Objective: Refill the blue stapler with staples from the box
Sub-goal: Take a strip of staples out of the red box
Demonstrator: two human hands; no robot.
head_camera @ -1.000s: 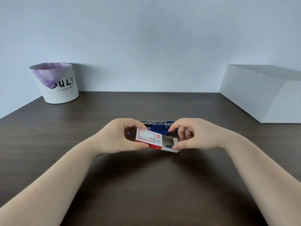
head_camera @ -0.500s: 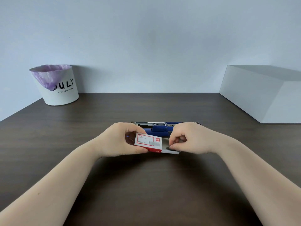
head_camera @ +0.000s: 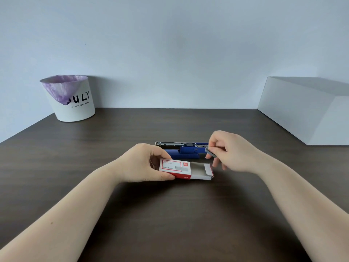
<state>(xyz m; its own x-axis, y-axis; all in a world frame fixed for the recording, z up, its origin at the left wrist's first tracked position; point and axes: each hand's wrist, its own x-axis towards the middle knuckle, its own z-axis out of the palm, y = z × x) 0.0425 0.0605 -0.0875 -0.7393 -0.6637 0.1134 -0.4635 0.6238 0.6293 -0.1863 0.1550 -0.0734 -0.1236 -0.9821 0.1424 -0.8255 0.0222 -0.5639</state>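
The red and white staple box [head_camera: 176,169] lies on the dark table, its inner tray [head_camera: 201,172] slid out to the right. My left hand [head_camera: 143,163] grips the box's left end. My right hand [head_camera: 229,150] is raised just right of the tray and pinches a grey strip of staples [head_camera: 210,153] between thumb and fingers. The blue stapler [head_camera: 184,151] lies behind the box, swung open, with its metal staple channel [head_camera: 170,143] showing; my hands hide its two ends.
A white bin [head_camera: 70,103] with a purple liner stands at the back left by the wall. A large white box [head_camera: 309,110] sits at the back right. The dark wooden table [head_camera: 170,214] stretches toward me.
My right hand has lifted up and to the right out of the box's tray, holding a strip of staples. The box now rests lower, with its tray open.
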